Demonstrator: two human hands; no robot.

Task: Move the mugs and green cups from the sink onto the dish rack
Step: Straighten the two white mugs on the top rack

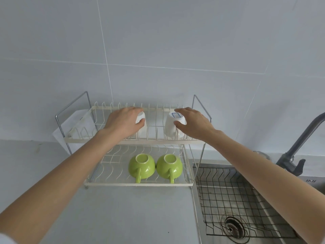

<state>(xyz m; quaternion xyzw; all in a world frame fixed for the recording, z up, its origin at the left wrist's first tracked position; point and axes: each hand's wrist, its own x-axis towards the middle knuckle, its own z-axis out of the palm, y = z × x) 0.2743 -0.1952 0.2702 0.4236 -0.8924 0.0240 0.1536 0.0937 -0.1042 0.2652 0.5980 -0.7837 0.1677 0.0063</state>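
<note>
Both white mugs are on the rack's [123,142] top tier, upside down. My left hand [123,123] wraps the left mug [141,128], fingers curled over its base. My right hand [192,123] holds the right mug [173,128], thumb on the near side, fingers over the far side of the base with the blue mark.

The two green cups, left [141,166] and right [169,166], sit inverted on the lower tier, just beside each other, handles toward me. The sink [260,224] shows only its wire grid and drain, so I judge this the last placement.

To do it well:
- Seat each rim flat between the tines, not riding on a wire. I can't tell from here whether the rims are fully down.
- Test with a light press before letting go; a tilted mug would rock.
- Open the fingers straight up and off, without dragging the mug sideways.
- Draw both arms back high, clear of the rack's side frames and the cups below.

Risk: a wet glazed mug slips easily on thin wire.
</note>
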